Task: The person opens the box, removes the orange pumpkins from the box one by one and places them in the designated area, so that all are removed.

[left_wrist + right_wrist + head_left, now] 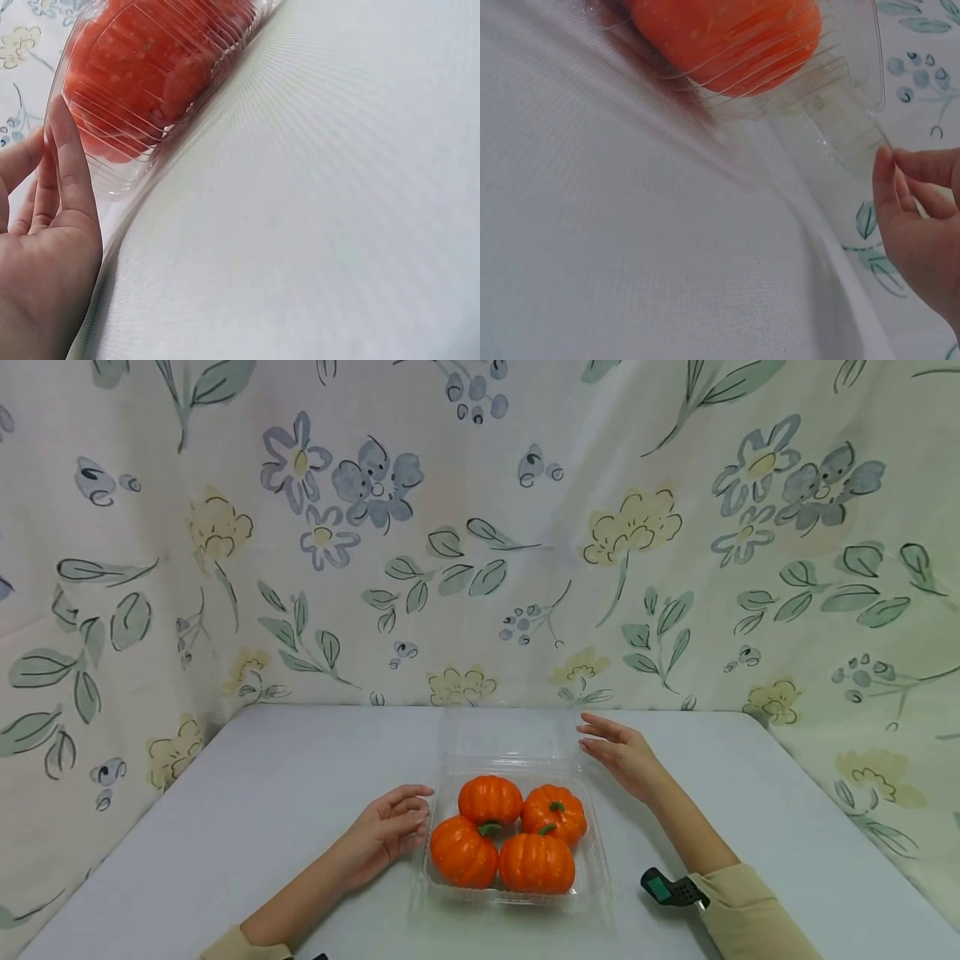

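A clear plastic clamshell container (pixel 517 900) stands on the table with several small orange pumpkins (pixel 537 863) inside. Its transparent lid (pixel 510 735) is swung back, away from me. My right hand (pixel 621 758) is at the lid's right edge; in the right wrist view the thumb and fingertips of that hand (pixel 922 217) pinch the lid's rim. On the container's left side, my left hand (pixel 378 835) touches the wall with extended, slightly bent fingers. The left wrist view shows that hand (pixel 56 225) with its fingertips against the clear plastic.
A white cloth covers the table (pixel 300 768). Behind it and along both sides hangs a floral curtain (pixel 465 527). A dark device with a small screen (pixel 675 890) sits at the right sleeve (pixel 750 902).
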`<state>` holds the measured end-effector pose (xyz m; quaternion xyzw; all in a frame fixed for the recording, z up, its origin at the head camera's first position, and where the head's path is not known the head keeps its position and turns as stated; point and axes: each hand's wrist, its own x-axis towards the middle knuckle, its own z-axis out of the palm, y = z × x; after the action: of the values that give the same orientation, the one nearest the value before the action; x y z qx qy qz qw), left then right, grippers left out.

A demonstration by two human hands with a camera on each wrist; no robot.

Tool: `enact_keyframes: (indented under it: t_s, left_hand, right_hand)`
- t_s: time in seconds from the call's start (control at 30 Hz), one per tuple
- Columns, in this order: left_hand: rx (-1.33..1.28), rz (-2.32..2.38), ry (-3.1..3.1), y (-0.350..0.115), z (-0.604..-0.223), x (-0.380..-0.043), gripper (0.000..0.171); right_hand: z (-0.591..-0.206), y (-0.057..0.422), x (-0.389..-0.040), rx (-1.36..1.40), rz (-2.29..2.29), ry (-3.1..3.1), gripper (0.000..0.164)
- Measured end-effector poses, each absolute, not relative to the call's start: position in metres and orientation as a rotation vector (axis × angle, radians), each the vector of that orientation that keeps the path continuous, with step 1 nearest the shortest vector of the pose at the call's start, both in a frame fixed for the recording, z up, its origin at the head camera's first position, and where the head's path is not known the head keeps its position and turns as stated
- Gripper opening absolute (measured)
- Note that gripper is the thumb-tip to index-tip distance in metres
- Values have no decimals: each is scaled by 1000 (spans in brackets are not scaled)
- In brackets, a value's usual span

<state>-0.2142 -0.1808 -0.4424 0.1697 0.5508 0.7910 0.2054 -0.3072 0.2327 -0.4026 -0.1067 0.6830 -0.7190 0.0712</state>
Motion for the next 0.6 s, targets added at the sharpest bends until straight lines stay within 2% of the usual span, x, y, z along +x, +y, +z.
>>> enact_keyframes:
  t_s: [0.6]
  left_hand:
    - [379,2226,1566,-179,-438,-213,29]
  right_hand:
    - [-409,226,-312,-210,-2244,1919,58]
